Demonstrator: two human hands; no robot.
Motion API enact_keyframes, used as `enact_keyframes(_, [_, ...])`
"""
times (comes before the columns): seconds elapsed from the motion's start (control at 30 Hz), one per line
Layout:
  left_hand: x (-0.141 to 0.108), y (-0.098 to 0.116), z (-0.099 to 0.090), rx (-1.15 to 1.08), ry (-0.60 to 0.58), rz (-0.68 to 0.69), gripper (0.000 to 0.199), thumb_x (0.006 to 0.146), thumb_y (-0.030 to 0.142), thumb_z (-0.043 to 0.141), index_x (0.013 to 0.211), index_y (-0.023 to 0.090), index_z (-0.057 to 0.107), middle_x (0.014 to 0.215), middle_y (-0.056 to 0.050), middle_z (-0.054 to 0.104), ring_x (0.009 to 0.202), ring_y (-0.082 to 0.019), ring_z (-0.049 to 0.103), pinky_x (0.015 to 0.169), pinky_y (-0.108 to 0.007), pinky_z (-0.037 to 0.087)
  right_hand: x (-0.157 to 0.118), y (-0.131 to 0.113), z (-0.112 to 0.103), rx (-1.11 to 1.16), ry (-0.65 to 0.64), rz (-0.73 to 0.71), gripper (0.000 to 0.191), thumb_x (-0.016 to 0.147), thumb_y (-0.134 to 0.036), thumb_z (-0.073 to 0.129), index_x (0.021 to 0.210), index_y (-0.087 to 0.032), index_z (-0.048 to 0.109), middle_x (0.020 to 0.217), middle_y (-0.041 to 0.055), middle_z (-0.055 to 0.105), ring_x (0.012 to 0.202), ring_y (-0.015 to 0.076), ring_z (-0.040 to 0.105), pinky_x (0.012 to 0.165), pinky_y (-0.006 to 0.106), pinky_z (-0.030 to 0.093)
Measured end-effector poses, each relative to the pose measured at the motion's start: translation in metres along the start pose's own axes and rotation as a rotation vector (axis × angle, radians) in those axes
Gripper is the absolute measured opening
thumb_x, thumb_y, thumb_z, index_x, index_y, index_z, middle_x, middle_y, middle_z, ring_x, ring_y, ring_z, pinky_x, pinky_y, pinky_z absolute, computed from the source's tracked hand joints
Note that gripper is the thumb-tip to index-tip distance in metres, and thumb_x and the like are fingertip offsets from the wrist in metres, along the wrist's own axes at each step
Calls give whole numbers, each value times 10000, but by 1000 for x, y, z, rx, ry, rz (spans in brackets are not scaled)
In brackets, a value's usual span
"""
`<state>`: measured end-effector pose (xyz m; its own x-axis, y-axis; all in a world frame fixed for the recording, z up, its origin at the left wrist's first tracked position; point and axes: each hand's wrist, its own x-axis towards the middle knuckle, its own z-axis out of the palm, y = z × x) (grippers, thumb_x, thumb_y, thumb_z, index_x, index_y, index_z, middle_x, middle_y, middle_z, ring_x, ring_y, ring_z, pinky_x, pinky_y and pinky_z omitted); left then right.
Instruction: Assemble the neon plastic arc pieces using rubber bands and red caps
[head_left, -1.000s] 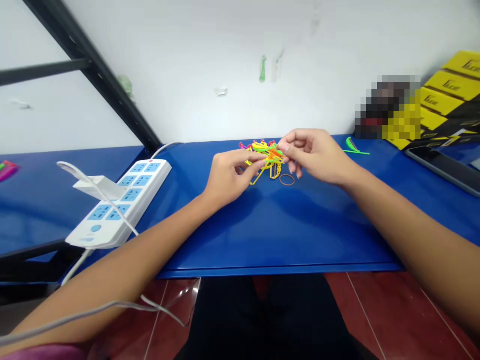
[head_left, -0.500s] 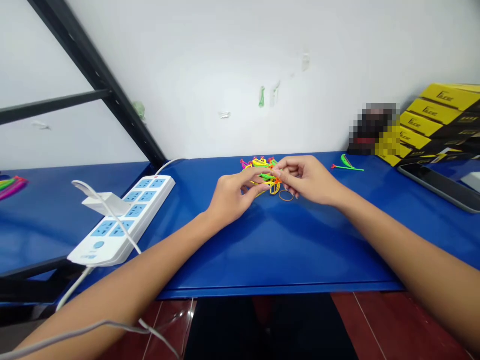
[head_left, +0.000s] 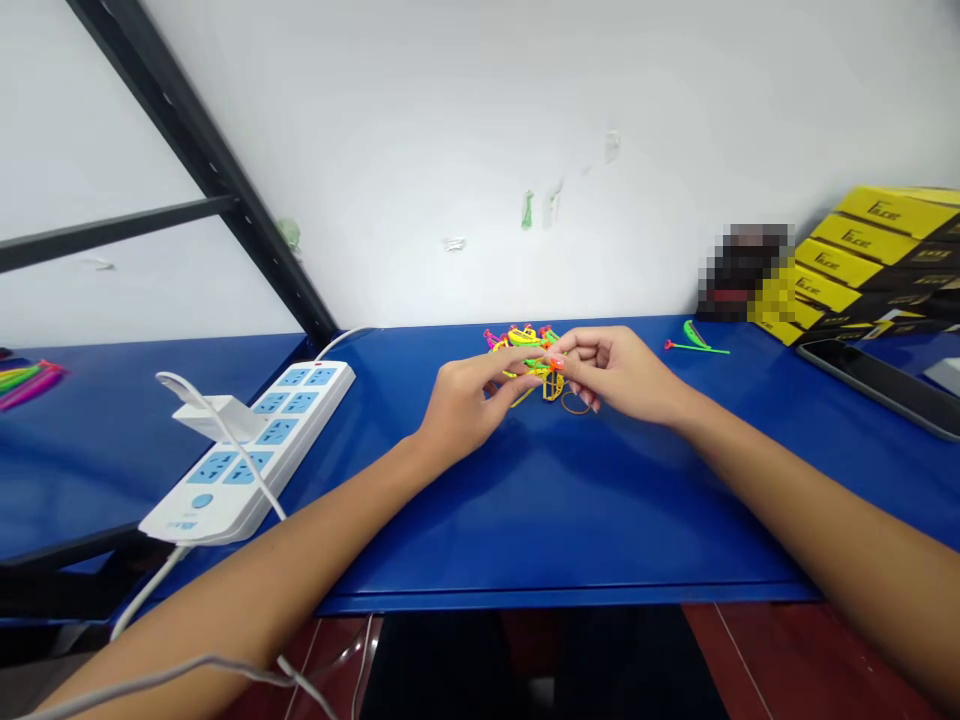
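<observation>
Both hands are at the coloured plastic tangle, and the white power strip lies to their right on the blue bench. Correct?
No: the head view shows the white power strip to the left of the left hand and right hand, not their right; the rest holds.

Place: plain indoor workroom; the exact trade cannot be told.
Work surface: blue metal bench top (head_left: 570, 540), lower centre, with coloured plastic pieces (head_left: 521, 345) at middle.
Power: white multi-socket power strip (head_left: 247, 450), left on the bench, its cable trailing down.
Structure: black steel shelving frame (head_left: 202, 170), upper left.
Wall: white painted wall (head_left: 450, 150), scuffed and marked, upper centre.
Storage: stacked yellow-and-black boxes (head_left: 877, 240), far right.
Floor: red tile (head_left: 787, 660), lower right.
</observation>
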<state>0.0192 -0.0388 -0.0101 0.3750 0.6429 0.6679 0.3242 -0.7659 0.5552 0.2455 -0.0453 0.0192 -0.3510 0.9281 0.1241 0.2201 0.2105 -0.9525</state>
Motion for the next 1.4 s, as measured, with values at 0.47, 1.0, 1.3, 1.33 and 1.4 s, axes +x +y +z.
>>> enact_keyframes(0.47, [1,-1,-1,62,69,64,141,978,306,768,1069,229,844,1012,-50,854,839,-179,796,755,-264,611,4,13,3,26,-64,26,378,904,-544,785,944,-193,647,590,-46,607,469,98,547,411,199,445])
enact_keyframes(1.0, [10,8,1,-386,200,-452,428,794,531,901,930,139,798,830,-87,811,598,-193,753,533,-269,637,-2,10,19,-77,-220,50,342,1025,-512,632,894,-199,589,770,13,694,534,99,598,433,196,504])
enact_keyframes(1.3, [13,4,-3,-531,267,-527,478,734,533,940,924,123,784,899,-91,802,729,-191,753,555,-255,654,-3,12,23,-51,-298,56,309,1057,-463,586,890,-205,564,796,21,707,552,105,615,432,202,515])
enact_keyframes(1.33, [12,4,-3,-534,266,-536,482,731,531,943,929,121,784,914,-95,802,733,-189,750,556,-256,656,-3,11,24,-45,-303,57,306,1056,-462,588,892,-205,564,793,17,706,550,104,614,432,201,514])
enact_keyframes(1.4, [12,4,-3,-528,266,-550,480,729,522,946,929,117,783,930,-96,800,709,-173,736,555,-258,658,-4,11,25,-31,-314,58,298,1056,-460,587,902,-206,566,795,14,705,554,103,616,435,200,514])
